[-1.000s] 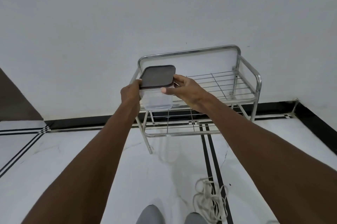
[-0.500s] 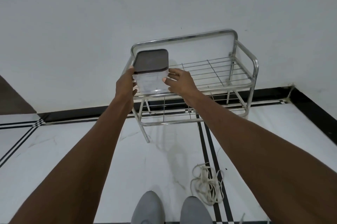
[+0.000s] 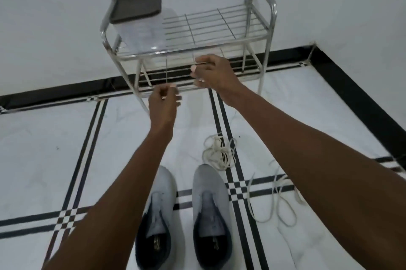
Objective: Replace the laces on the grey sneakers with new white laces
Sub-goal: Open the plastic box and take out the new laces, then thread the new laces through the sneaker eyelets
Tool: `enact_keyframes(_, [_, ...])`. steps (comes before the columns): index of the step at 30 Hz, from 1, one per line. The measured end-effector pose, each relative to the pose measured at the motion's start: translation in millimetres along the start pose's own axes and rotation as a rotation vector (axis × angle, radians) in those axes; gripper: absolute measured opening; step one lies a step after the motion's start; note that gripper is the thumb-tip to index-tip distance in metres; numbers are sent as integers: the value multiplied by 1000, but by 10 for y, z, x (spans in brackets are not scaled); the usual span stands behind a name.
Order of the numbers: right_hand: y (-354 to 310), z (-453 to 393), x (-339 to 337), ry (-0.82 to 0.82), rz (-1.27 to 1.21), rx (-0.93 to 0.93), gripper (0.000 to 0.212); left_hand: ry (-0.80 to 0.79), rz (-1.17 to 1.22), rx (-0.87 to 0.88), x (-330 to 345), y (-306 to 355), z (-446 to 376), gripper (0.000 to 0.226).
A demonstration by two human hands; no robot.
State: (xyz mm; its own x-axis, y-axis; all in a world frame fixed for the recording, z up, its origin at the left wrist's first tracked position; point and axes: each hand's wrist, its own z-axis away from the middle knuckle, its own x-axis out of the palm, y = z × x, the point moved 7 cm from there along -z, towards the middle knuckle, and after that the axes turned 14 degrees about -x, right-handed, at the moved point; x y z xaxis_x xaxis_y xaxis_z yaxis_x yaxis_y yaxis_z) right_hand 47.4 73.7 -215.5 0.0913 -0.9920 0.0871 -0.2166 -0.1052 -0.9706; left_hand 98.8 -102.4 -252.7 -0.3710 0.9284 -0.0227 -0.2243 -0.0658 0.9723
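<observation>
On the floor [image 3: 39, 137] near its front edge, just below my arms, I see the two grey sneakers [image 3: 184, 217] side by side, toes toward the wall, soft knit uppers with dark linings and bare eyelets. Beside the right shoe's toe lies a tangled bundle of white lace [image 3: 219, 153]; a looser lace [image 3: 279, 199] sprawls in loops further right. My left hand [image 3: 163, 104] hangs above the floor with fingers loosely curled, holding nothing. My right hand [image 3: 213, 74] is likewise loosely curled and holds nothing I can see. Behind them a chrome wire rack [image 3: 259, 37] stands against the plain white wall [image 3: 55, 16]; a clear plastic container [image 3: 142, 27] with a dark rounded lid sits at its top shelf's left end. White marble-look tiles carry black stripes and a black skirting.
</observation>
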Motion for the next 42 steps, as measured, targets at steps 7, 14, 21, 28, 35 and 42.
enact_keyframes(7, [687,1170,-729,42,145,216,34,-254,-241,-269,588,-1356,584,11])
enact_keyframes(14, [1492,2162,-1569,-89,748,350,39,-414,-549,-348,1061,-2196,1234,32])
enact_keyframes(21, [2019,2809,-2216,-29,1013,637,83,-292,-945,-474,1255,-2875,1724,58])
enact_keyframes(28, [2053,2938,-2338,36,978,491,43,-311,-607,-604,1606,-3220,1928,56])
enact_keyframes(35, [1914,2868,-2588,175,1058,443,25,-510,-391,-565,2203,-3182,2129,31])
enact_keyframes(42, [1712,2673,-2409,225,1204,304,23,-379,-429,-399,1789,-2903,1649,22])
